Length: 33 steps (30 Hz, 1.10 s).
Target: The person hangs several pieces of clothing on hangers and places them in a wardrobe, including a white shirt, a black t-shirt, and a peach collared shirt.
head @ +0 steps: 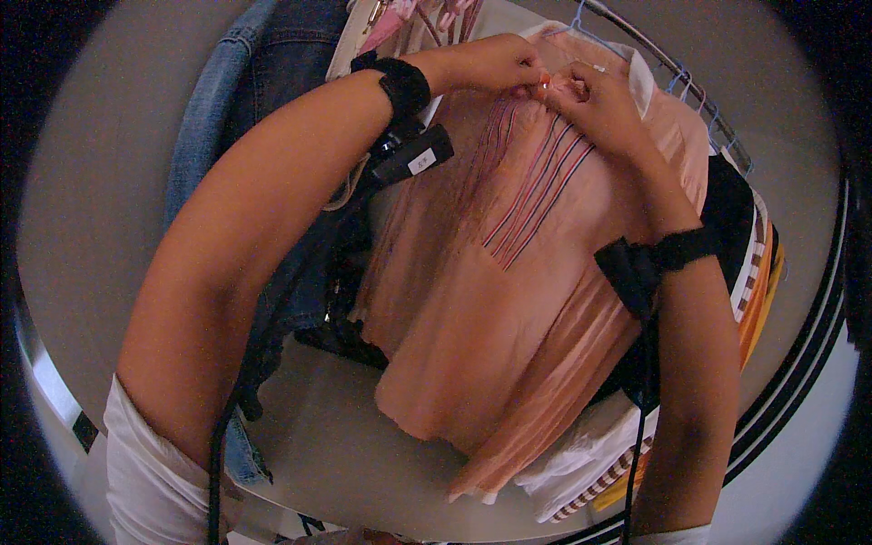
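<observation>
A salmon-pink long-sleeved shirt (463,306) with dark, red and white stripes down its front hangs before me on a light blue wire hanger (578,22). Near its collar, my left hand (514,65) has its fingers curled on the front edge of the cloth. My right hand (593,99) pinches the same front edge just beside it, so the fingertips almost meet. Between them shows a tiny orange spot, too small to name. The shirt's lower part hangs loose, and any button under the fingers is hidden.
To the left hang a blue denim jacket (197,136) and a pale bag (344,51). A metal rail (654,51) curves along the upper right, with several more garments, including an orange one (756,320). Black wrist straps (405,88) with devices and cables are on both arms.
</observation>
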Motion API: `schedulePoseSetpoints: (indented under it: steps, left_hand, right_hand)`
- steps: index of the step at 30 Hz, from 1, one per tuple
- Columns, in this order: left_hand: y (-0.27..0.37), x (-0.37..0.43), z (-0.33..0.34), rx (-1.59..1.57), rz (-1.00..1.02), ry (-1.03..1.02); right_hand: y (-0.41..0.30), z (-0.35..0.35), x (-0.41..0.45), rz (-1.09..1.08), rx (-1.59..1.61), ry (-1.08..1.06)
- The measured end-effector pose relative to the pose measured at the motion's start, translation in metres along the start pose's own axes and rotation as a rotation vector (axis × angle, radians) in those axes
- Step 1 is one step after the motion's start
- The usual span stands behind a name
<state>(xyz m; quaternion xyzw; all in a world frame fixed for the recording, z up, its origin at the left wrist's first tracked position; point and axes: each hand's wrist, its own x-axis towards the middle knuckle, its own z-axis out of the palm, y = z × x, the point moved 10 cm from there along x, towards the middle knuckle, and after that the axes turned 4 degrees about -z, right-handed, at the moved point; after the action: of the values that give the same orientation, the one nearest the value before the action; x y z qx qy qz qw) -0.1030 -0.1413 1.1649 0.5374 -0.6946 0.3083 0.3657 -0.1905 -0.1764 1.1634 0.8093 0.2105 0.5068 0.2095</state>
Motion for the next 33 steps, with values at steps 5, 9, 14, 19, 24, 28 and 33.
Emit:
schedulePoseSetpoints:
  steps: [5,9,14,19,24,28,33]
  left_hand:
    - [-0.003,0.005,-0.003,0.1,0.04,0.022]
    - [0.003,0.001,-0.008,0.186,0.051,0.066]
    - [-0.002,0.001,-0.01,0.137,-0.017,0.048]
    - [0.005,0.002,-0.013,-0.027,0.094,0.076]
    - [0.01,-0.003,-0.01,0.106,0.177,0.045]
    - [0.017,-0.003,-0.02,0.171,0.295,0.117]
    - [0.003,0.002,-0.032,0.273,0.2,0.262]
  right_hand:
    - [-0.001,0.003,0.004,0.039,-0.116,-0.024]
    - [-0.018,0.004,0.003,-0.073,-0.321,-0.036]
    - [-0.025,0.002,0.004,-0.137,-0.393,-0.029]
    - [-0.014,-0.008,0.005,-0.119,-0.143,0.055]
    - [0.023,0.012,-0.003,0.217,0.136,-0.173]
    - [0.029,0.007,-0.004,0.231,0.331,-0.175]
    - [0.042,-0.014,-0.002,0.329,0.278,-0.119]
